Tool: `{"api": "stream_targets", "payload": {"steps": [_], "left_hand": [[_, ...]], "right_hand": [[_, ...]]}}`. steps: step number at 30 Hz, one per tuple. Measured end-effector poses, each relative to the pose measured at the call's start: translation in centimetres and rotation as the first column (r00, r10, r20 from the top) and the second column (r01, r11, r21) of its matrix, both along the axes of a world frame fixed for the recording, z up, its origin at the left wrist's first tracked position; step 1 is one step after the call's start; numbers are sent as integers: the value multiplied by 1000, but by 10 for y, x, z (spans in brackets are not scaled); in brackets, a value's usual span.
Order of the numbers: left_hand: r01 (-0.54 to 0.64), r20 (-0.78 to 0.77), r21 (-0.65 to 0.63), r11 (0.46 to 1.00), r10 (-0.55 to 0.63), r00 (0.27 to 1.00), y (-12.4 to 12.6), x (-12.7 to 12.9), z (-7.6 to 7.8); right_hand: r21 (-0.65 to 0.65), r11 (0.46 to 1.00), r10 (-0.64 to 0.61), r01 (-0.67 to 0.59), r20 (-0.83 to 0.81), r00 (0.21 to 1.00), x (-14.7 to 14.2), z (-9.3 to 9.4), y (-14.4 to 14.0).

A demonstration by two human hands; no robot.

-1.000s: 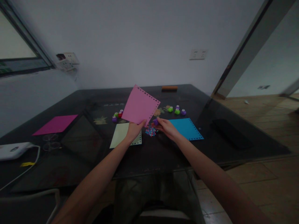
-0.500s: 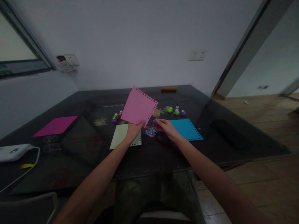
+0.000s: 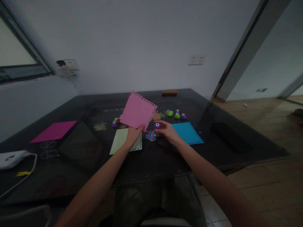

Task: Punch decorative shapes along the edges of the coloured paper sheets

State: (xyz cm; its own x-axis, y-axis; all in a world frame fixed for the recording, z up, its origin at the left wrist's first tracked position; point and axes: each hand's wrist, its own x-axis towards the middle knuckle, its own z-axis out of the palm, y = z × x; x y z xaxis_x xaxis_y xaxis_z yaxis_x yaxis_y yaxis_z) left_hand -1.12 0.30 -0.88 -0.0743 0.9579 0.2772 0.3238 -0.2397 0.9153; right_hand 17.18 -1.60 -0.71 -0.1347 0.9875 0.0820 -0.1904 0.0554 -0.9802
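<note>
One magenta sheet (image 3: 54,130) lies well off to the left. Next, the left hand (image 3: 134,135) pinches a pink sheet (image 3: 138,108) by its lower edge, off the table, near a cream sheet (image 3: 118,139). Paper bits (image 3: 151,136) lie heaped between the hands. Then the right hand (image 3: 167,130) grips what looks like a purple punch (image 3: 157,125) in its fingertips, apart from the paper. I'd keep the pink unbent, its edge square to the slot, hole spacing even. Rightmost, a blue sheet (image 3: 188,133) lies beside the wrist.
</note>
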Motion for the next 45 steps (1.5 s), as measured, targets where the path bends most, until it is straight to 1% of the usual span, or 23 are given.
{"api": "stream_targets", "payload": {"steps": [7,12,16,18,20,23,25,27,31,34,36,39,41,43,45], "left_hand": [[-5,12,5,1000,5,1000,2,-1,-4],[13,22,13,1000,-14,1000,2,-1,-4],[41,30,15,999,-41,999,1,0,-2],[55,32,10,998,-55,998,0,0,-2],[65,34,2,998,-66,997,0,0,-2],[74,37,-2,997,-73,997,-1,1,-3],[77,35,-2,997,-77,996,0,2,-3],[74,23,0,997,-74,997,0,2,-4],[53,-19,12,999,-52,998,1,0,-4],[40,-45,21,999,-39,998,0,0,-4],[34,-56,27,999,-33,998,0,0,-3],[30,-61,31,999,-28,998,0,2,-3],[31,-62,32,999,-29,998,0,2,-3],[35,-65,33,999,-33,997,0,3,-4],[39,-71,33,999,-36,997,0,2,-4]], "right_hand": [[32,998,-52,52,8,999,0,1,1],[74,994,-89,85,47,995,7,10,4],[127,984,-139,123,124,982,23,22,15],[166,971,-199,170,179,963,36,28,27],[211,949,-282,232,250,926,51,34,43],[289,902,-416,320,392,821,76,39,71],[345,869,-489,353,499,715,89,40,86],[387,853,-521,349,607,600,97,36,95],[419,865,-498,275,779,380,98,22,98],[424,881,-466,211,854,231,94,12,94],[425,889,-449,168,881,147,91,8,92],[424,898,-432,116,901,49,90,2,92],[426,900,-428,92,904,1,89,-1,92],[432,899,-431,63,902,-29,90,-3,93],[446,895,-444,30,895,-43,90,-3,93]]}}
